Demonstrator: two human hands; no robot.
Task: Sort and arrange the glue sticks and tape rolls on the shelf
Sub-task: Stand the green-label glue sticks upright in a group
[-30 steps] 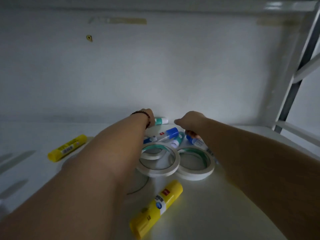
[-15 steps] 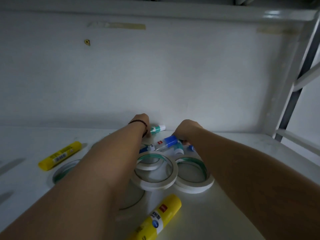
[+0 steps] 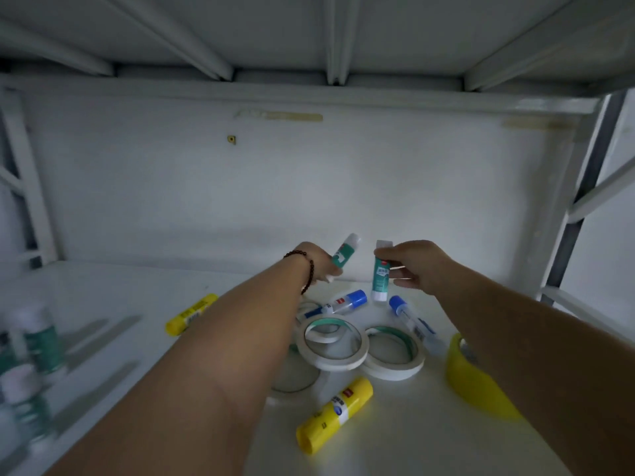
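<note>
**Currently: one green glue stick in each hand**

Left hand [image 3: 321, 266] grips a green-and-white glue stick [image 3: 344, 251], tilted, raised above the shelf [image 3: 395, 424]. Right hand [image 3: 417, 266] pinches a second green glue stick [image 3: 380, 273], held upright. Below lie two blue glue sticks [image 3: 343, 301], white tape rolls [image 3: 331, 345], a yellow glue stick [image 3: 335, 415] and a yellow tape roll [image 3: 470, 379].

I see my left hand [image 3: 321, 264] gripping a tilted green-and-white glue stick [image 3: 344, 252] and my right hand [image 3: 417, 266] pinching another [image 3: 379, 276] upright, both above the white shelf [image 3: 412, 424]. Below lie white tape rolls [image 3: 331, 345], blue glue sticks [image 3: 343, 300] and yellow glue sticks [image 3: 335, 413].
</note>
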